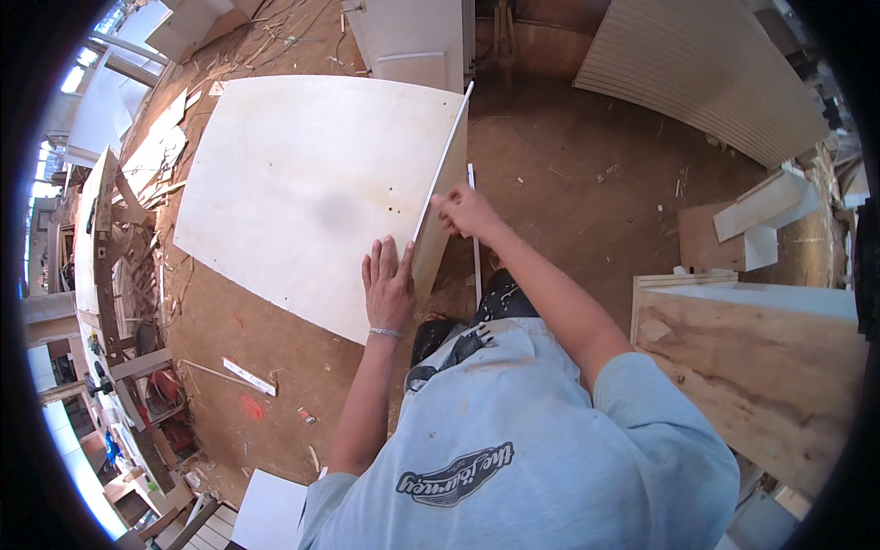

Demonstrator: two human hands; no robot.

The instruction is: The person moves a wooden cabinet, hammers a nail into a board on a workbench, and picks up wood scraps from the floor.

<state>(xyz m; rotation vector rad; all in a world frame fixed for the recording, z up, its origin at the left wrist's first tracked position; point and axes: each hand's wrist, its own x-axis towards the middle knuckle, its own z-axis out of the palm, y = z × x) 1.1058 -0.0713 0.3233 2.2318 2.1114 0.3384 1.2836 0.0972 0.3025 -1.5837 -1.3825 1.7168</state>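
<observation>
A large white panel [302, 174], with a few small dark holes in its face, forms the top of a boxy piece in front of me. Along its right edge runs a thin white strip [446, 156], which slants from the far corner toward my left hand. My left hand [390, 291] lies flat on the panel at that edge, fingers stretched forward and the index finger beside the strip's near end. My right hand [466, 213] is closed just right of the strip, knuckles up. Whatever its fingers may hold is hidden.
A slatted panel [697, 73] leans at the far right. A wooden box [752, 357] stands to my right, with board offcuts [765, 215] behind it. Left is a cluttered workbench [115, 302]. Wood scraps [249, 376] litter the brown floor. A white cabinet [408, 41] stands beyond the panel.
</observation>
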